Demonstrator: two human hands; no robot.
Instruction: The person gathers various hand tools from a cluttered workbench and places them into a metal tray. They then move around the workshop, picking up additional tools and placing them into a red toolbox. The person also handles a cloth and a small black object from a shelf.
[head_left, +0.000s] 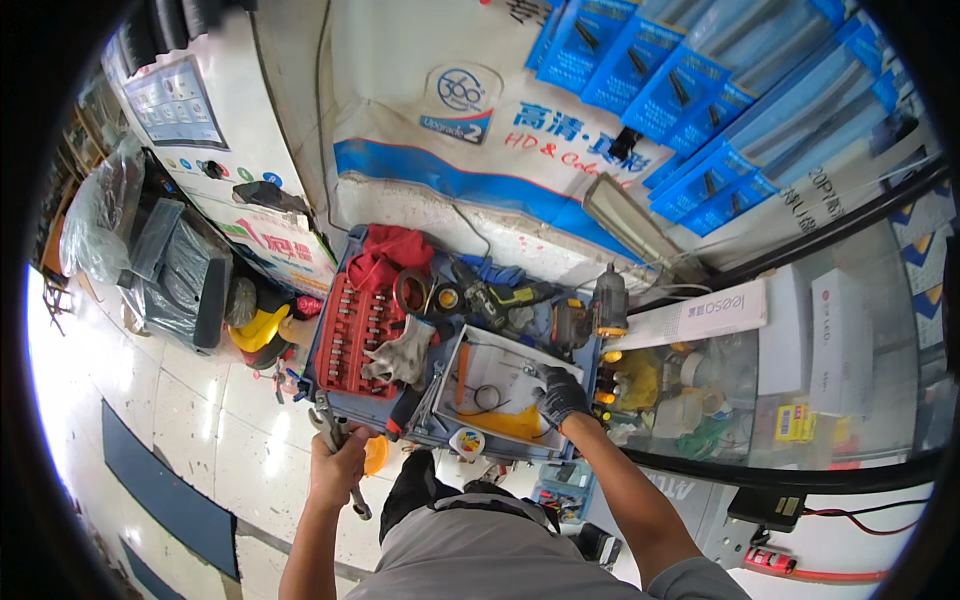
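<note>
My bare left hand (338, 466) is closed around the handle of a metal wrench (324, 418), held upright-tilted left of the tool cart. One end of the wrench sticks out above the fist, the other below it. My right hand (562, 398), in a dark glove, reaches over the right side of a white tray (455, 362); its fingers look apart, close to a small silvery piece (529, 369). Inside the tray lie an orange strip-like thing (462, 374), a thin black cable (488, 398) and a yellow sheet (512, 424).
A red socket set (345, 340), grey glove (400, 352), red cloth (388, 256), tape roll (410, 292) and power drill (485, 300) crowd the cart. An impact driver (608, 302) stands behind. At right is a glass case (740, 370); a yellow helmet-like thing (262, 330) sits left.
</note>
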